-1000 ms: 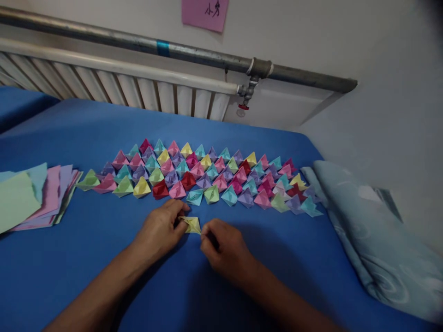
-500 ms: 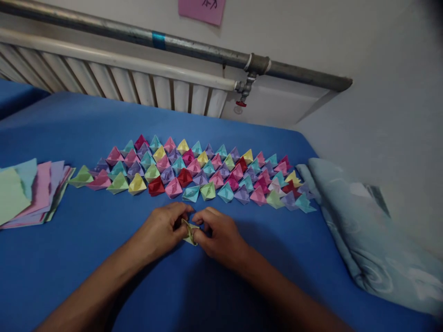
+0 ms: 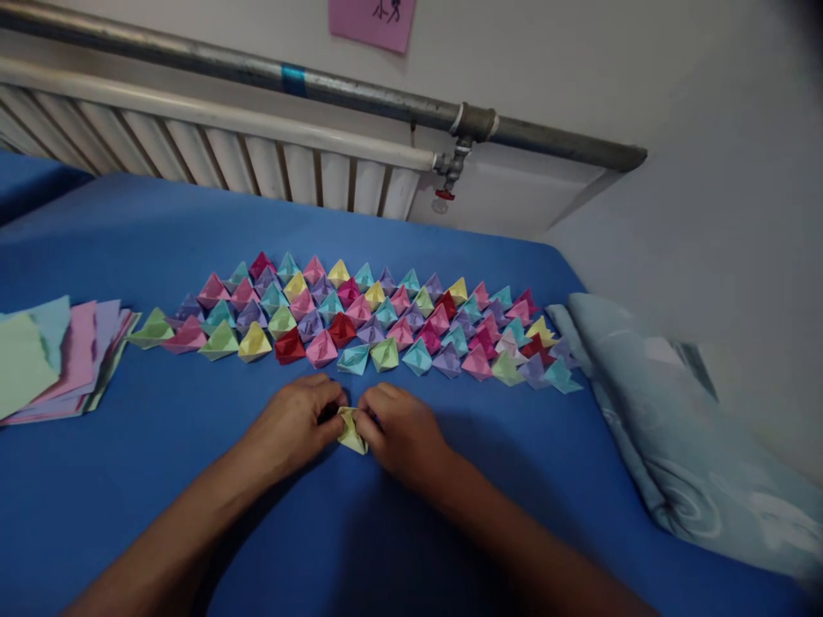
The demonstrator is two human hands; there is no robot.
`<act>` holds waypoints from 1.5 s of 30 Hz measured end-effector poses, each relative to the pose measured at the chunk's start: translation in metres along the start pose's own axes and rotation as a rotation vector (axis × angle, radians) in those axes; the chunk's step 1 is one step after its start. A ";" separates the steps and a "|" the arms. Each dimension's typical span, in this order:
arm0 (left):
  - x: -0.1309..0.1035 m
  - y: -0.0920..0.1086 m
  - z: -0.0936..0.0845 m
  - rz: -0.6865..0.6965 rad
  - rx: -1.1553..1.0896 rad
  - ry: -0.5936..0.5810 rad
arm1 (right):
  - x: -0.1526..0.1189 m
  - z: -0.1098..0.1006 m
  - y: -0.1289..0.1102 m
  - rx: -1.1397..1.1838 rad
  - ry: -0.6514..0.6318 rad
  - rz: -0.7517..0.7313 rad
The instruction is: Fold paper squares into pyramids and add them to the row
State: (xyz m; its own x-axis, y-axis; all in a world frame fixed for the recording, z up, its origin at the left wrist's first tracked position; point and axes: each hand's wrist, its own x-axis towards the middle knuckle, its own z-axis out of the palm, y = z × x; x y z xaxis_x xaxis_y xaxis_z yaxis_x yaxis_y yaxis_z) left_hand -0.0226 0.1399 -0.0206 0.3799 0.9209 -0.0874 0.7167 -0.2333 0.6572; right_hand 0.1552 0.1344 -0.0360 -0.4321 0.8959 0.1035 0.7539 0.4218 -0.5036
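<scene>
Between my two hands is a small piece of folded yellow paper (image 3: 351, 433), held low over the blue surface (image 3: 289, 548). My left hand (image 3: 299, 420) pinches its left side with thumb and fingers. On the right side, my right hand (image 3: 402, 428) grips it with thumb and curled fingers. Parts of the paper's upper edge are hidden behind the fingertips. Just beyond my hands stand several rows of folded paper boats in many colours, the nearest being a light blue boat (image 3: 353, 359) and a green boat (image 3: 385, 354).
At the left lies a stack of coloured paper sheets (image 3: 77, 360). A folded pale blue-green blanket (image 3: 669, 446) rests along the right edge. Behind the surface are a white radiator (image 3: 263, 167), a metal pipe (image 3: 373, 98) and a valve with a red handle (image 3: 445, 195).
The yellow paper has turned from a crumpled, partly opened look to a flatter face towards me. My fingers have closed in a little around its sides; the boats have stayed put.
</scene>
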 end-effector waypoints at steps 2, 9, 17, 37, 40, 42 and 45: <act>0.000 0.001 0.001 -0.010 0.031 0.018 | 0.001 0.001 0.000 0.007 0.020 -0.001; -0.001 -0.002 0.006 -0.002 0.086 0.034 | 0.006 0.000 0.001 0.087 0.038 -0.001; 0.000 0.000 0.006 -0.030 0.097 0.027 | 0.010 -0.002 0.004 0.215 0.013 0.057; 0.004 0.008 0.004 -0.135 0.089 0.007 | 0.017 -0.009 0.000 0.259 -0.095 0.121; 0.003 0.007 0.005 -0.126 0.098 -0.002 | 0.019 -0.008 -0.002 0.201 -0.107 0.111; 0.002 0.005 0.005 -0.113 0.097 -0.015 | 0.019 -0.008 -0.002 0.191 -0.109 0.111; 0.001 0.005 0.005 -0.094 0.102 -0.030 | 0.017 -0.006 -0.001 0.213 -0.102 0.109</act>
State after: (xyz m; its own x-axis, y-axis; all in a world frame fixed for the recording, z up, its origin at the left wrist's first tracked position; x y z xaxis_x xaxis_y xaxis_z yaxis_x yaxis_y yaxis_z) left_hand -0.0153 0.1380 -0.0212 0.3247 0.9307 -0.1683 0.8052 -0.1787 0.5655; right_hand 0.1501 0.1503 -0.0282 -0.4098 0.9111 -0.0435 0.6823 0.2745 -0.6776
